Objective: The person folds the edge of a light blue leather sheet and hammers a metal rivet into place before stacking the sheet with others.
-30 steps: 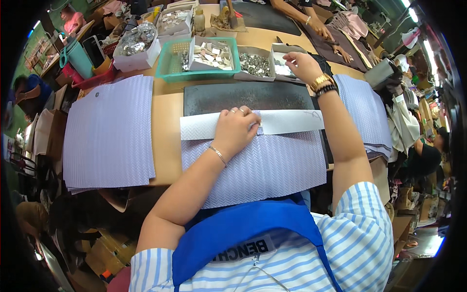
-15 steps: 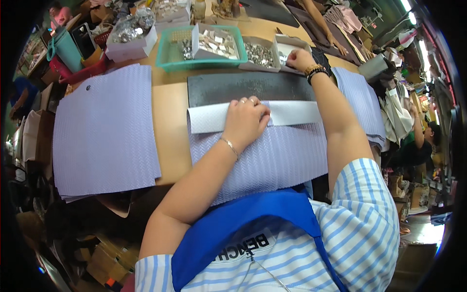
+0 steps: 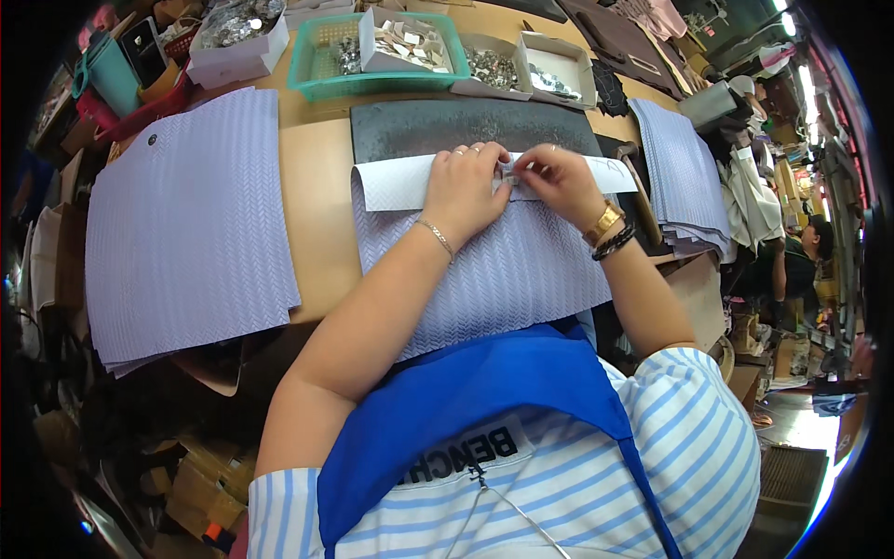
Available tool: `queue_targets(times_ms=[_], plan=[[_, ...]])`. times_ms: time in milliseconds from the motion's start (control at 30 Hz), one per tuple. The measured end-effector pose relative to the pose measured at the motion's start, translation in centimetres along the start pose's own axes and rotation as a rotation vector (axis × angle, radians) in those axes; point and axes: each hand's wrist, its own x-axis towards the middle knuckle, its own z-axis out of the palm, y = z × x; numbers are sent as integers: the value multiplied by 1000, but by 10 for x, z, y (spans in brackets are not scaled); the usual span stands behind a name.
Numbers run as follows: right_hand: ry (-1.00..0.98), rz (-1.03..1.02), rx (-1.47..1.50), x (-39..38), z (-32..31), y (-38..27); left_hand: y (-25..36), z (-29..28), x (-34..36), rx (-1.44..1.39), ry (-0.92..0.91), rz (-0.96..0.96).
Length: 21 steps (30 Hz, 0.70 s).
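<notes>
A lavender sheet with a herringbone texture (image 3: 507,270) lies in front of me, its far edge folded back to show a white underside (image 3: 396,188). My left hand (image 3: 466,186) is closed over this fold, with its fingers over the far edge and its thumb on the near side. Beside it, my right hand (image 3: 562,186) pinches at the fold, fingertips together close to my left thumb. Whatever small piece lies between the right fingertips is too hidden to name. Under the sheet's far part is a dark, worn board (image 3: 466,129).
Lavender sheets are stacked at left (image 3: 191,224) and right (image 3: 684,177). Behind the board stand a green basket (image 3: 321,88), a box of small metal parts (image 3: 494,70) and a white box (image 3: 587,84) with small pieces. A red tray (image 3: 154,121) sits far left.
My right hand has come back from the white box to the fold beside my left hand. The left hand stays on the fold. The co-worker's arm at the back has left the view.
</notes>
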Motion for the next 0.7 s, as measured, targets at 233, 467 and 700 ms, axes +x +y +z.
queue_targets(times_ms=[233, 467, 700], plan=[[103, -200, -22, -14, 14, 9, -1, -1, 0, 27, -1, 26], [114, 50, 261, -21, 27, 27, -1, 0, -1, 73, 2, 35], [165, -12, 430, -21, 30, 34, -1, 3, 1, 91, -11, 47]])
